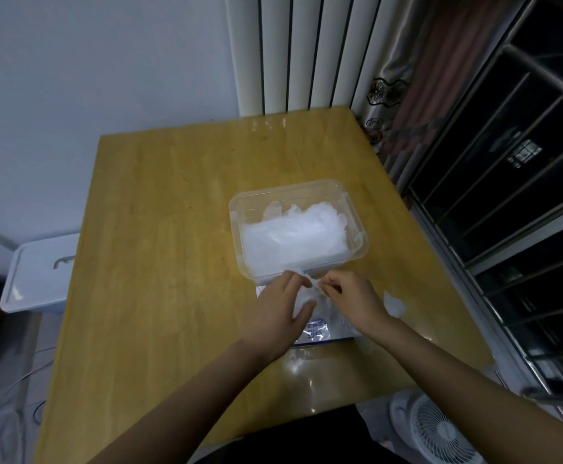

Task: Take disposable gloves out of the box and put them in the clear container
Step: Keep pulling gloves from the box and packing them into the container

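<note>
Honey-coloured wood tops the table [159, 229] where we work a disposable glove [308, 291] free of its flat glove box [320, 333]. Our left hand [278, 308] lies spread, fingers nearly straight, pressing on the box, probably to pin it while the glove slides out. Our right hand [352, 296] pinches the crumpled glove between thumb and fingertips. The clear container [356, 226], just beside the box at its 12 o'clock, holds a loose white heap of gloves [293, 236]. We judge it sits that close to keep each transfer short. A white scrap [394, 304], glove or torn card we cannot tell, lies at 3 o'clock of the right hand. A white lidded bin [39, 272] stands off the table's 9 o'clock edge.
</note>
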Motion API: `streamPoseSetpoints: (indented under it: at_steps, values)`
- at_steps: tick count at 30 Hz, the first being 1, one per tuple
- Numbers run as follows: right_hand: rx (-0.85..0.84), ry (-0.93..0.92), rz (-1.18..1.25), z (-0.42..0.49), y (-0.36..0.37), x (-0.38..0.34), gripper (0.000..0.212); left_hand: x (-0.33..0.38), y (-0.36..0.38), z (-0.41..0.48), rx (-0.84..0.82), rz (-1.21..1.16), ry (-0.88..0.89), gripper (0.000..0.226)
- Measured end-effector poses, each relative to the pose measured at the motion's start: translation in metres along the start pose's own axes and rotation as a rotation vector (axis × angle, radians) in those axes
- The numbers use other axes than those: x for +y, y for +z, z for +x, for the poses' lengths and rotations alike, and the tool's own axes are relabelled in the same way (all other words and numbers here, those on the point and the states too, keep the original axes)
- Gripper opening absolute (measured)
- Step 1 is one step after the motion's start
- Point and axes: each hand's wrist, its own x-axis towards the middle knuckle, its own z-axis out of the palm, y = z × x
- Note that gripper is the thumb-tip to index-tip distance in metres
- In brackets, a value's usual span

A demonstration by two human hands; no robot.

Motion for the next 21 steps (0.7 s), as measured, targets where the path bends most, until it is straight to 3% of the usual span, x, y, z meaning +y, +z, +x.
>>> streamPoseSetpoints:
  at_steps: [4,9,14,21]
  values:
    - [-0.024,0.014,0.062,0.003,-0.003,-0.005,0.037,-0.005,0.016,0.005,-0.135,0.102,0.002,0.034]
    - [0.056,0.097,0.216,0.004,-0.010,-0.009,0.022,-0.020,0.025,0.010,-0.129,0.234,-0.019,0.020]
    - [0.188,0.140,0.226,0.005,-0.019,-0.006,0.023,-0.035,0.027,0.010,-0.342,0.506,-0.006,0.026]
    - [0.387,0.152,0.277,0.009,-0.039,-0.021,0.025,-0.034,0.028,0.013,-0.501,0.726,0.029,0.030]
